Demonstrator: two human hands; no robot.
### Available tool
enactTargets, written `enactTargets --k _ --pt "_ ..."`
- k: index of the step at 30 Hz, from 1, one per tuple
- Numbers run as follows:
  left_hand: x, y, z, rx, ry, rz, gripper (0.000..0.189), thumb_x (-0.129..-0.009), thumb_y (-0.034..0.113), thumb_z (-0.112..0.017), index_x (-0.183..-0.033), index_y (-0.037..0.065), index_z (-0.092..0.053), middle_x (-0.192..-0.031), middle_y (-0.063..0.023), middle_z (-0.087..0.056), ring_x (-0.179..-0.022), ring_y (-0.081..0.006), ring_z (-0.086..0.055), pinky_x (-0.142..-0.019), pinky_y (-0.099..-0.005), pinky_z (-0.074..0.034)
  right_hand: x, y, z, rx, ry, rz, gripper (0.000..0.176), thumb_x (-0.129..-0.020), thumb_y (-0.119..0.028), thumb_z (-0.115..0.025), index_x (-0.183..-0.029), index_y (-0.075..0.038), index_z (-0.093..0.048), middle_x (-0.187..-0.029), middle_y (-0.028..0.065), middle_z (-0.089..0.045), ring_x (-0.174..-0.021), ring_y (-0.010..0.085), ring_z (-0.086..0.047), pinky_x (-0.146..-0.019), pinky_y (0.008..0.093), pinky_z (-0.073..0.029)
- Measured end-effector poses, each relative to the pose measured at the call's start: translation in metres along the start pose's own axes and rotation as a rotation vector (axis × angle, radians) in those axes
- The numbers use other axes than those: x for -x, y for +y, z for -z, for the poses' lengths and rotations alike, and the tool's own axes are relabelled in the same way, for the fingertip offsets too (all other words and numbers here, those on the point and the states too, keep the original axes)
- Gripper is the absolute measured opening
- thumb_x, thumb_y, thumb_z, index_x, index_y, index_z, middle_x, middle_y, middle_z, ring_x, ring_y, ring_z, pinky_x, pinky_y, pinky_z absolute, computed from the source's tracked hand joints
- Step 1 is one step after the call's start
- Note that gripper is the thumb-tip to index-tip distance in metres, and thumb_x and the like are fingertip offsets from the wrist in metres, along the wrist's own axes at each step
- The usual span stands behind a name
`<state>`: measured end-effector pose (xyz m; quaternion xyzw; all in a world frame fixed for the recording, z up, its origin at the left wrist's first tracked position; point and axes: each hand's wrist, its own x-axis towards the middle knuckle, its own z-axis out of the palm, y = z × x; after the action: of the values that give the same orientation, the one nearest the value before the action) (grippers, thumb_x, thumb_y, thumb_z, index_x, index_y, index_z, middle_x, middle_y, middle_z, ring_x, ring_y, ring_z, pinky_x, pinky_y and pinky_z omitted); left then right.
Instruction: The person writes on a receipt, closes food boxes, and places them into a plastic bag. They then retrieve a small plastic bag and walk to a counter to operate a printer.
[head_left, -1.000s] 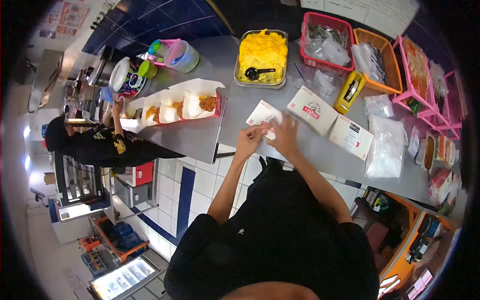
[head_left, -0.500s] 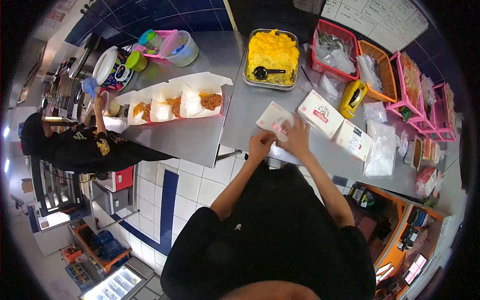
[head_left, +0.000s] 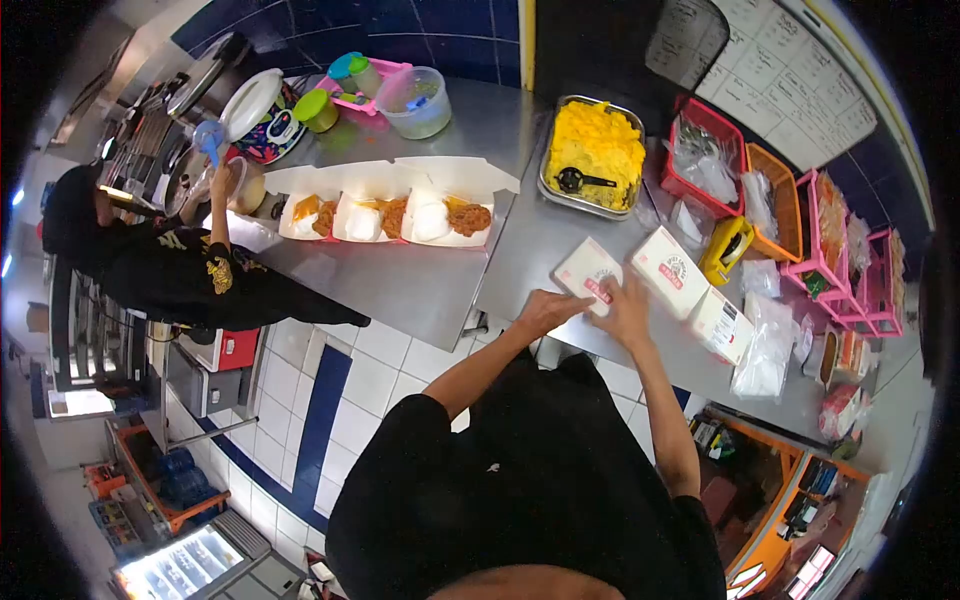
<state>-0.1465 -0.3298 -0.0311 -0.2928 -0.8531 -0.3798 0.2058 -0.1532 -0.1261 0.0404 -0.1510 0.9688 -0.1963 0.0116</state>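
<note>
A closed white takeaway box (head_left: 588,268) with red print lies on the steel counter in front of me. My left hand (head_left: 546,313) is at its near left edge, fingers curled against the cardboard. On its near right side is my right hand (head_left: 627,315), fingers bent over the edge and slightly blurred. The fingertips are partly hidden where the two hands meet. Just right of the right hand stand a second closed box (head_left: 668,270) and a third box (head_left: 722,325) bearing a printed label.
Behind the box sits a metal tray of yellow food (head_left: 595,150) with a black scoop. Three open boxes of rice and chicken (head_left: 430,220) stand left. Baskets (head_left: 703,165), a yellow tape dispenser (head_left: 727,250) and plastic bags (head_left: 765,345) are right. A co-worker (head_left: 170,265) stands far left.
The camera view has shifted, so the counter appears further right and lower. My right hand has slid off the box's top to its near side; the left stays at the near edge.
</note>
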Motion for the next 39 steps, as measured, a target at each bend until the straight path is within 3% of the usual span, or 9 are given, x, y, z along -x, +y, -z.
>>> enactTargets --k 6,9,12,13,16,22,31,33,39 --pt "-0.01 -0.002 0.017 -0.152 -0.203 -0.035 0.033 -0.09 0.04 -0.067 -0.122 0.03 -0.069 -0.075 0.0013 -0.071 -0.057 -0.0184 -0.067 -0.048 -0.0333 -0.054 0.008 0.004 -0.004 -0.007 0.034 -0.012 0.062 -0.062 -0.036 -0.085 -0.114 -0.018 -0.057 -0.15 0.0223 -0.033 -0.137 0.0464 -0.033 -0.111 0.0592 -0.025" --pt "-0.022 0.009 0.041 0.045 0.056 0.011 0.041 -0.089 0.04 -0.07 -0.127 0.024 -0.067 -0.073 -0.003 -0.069 -0.061 -0.0186 -0.068 -0.053 -0.0323 -0.054 0.031 0.015 0.007 0.036 -0.039 -0.061 0.064 -0.061 -0.034 -0.086 -0.116 -0.017 -0.057 -0.151 0.0222 -0.033 -0.138 0.0464 -0.032 -0.111 0.0596 -0.026" --pt "-0.019 -0.034 0.079 -0.362 0.056 0.161 0.024 -0.086 0.024 -0.07 -0.107 0.013 -0.07 -0.092 -0.008 -0.068 -0.086 -0.0285 -0.066 -0.072 -0.0396 -0.054 0.065 0.03 0.023 0.069 -0.032 -0.114 0.069 -0.06 -0.034 -0.087 -0.119 -0.016 -0.057 -0.151 0.023 -0.034 -0.138 0.0453 -0.033 -0.111 0.0609 -0.026" --pt "-0.01 -0.061 0.077 -0.533 0.068 0.427 0.027 -0.087 0.024 -0.068 -0.108 0.007 -0.069 -0.113 -0.0159 -0.065 -0.113 -0.0345 -0.059 -0.097 -0.0447 -0.046 0.075 0.038 0.026 0.08 -0.017 -0.17 0.069 -0.06 -0.034 -0.087 -0.119 -0.016 -0.057 -0.151 0.023 -0.034 -0.138 0.0453 -0.033 -0.111 0.0609 -0.026" --pt "-0.055 -0.051 0.129 -0.359 0.305 0.744 0.025 -0.082 0.026 -0.072 -0.1 0.009 -0.069 -0.102 -0.0113 -0.068 -0.102 -0.0328 -0.062 -0.093 -0.0472 -0.045 0.105 0.084 0.029 0.055 0.031 -0.136 0.075 -0.059 -0.033 -0.087 -0.124 -0.013 -0.055 -0.151 0.0209 -0.036 -0.139 0.044 -0.033 -0.113 0.062 -0.026" --pt "-0.036 -0.058 0.098 -0.653 0.046 0.477 0.012 -0.08 0.021 -0.069 -0.086 0.01 -0.067 -0.085 -0.0084 -0.068 -0.087 -0.0294 -0.062 -0.081 -0.0465 -0.046 0.096 0.039 0.071 0.105 0.043 -0.321 0.058 -0.071 -0.027 -0.082 -0.12 -0.007 -0.058 -0.147 0.0204 -0.04 -0.141 0.043 -0.031 -0.117 0.0559 -0.025" --pt "-0.047 0.07 0.047 -0.299 -0.081 0.438 0.014 -0.086 0.022 -0.07 -0.09 0.01 -0.073 -0.079 -0.006 -0.07 -0.08 -0.0275 -0.063 -0.076 -0.0429 -0.046 -0.068 -0.055 0.085 -0.297 0.754 0.056 0.029 -0.092 -0.025 -0.064 -0.112 -0.003 -0.065 -0.123 0.0202 -0.062 -0.116 0.0386 -0.055 -0.098 0.0466 -0.044" --pt "-0.067 0.082 0.066 -0.122 0.07 0.571 0.012 -0.088 0.022 -0.068 -0.09 0.012 -0.073 -0.08 -0.0048 -0.069 -0.081 -0.0257 -0.063 -0.077 -0.0402 -0.045 -0.091 -0.046 0.079 -0.541 -0.04 -0.359 0.026 -0.096 -0.029 -0.057 -0.097 -0.006 -0.071 -0.117 0.018 -0.067 -0.116 0.0387 -0.055 -0.097 0.0489 -0.044" --pt "-0.108 0.061 0.098 -0.155 0.128 0.297 0.021 -0.092 0.025 -0.064 -0.095 0.007 -0.072 -0.103 -0.0096 -0.069 -0.096 -0.0295 -0.061 -0.086 -0.0423 -0.045 -0.026 -0.06 0.009 -0.189 -0.075 0.026 0.017 -0.092 -0.021 -0.059 -0.09 -0.008 -0.07 -0.096 0.0125 -0.066 -0.108 0.0373 -0.057 -0.095 0.0494 -0.045"
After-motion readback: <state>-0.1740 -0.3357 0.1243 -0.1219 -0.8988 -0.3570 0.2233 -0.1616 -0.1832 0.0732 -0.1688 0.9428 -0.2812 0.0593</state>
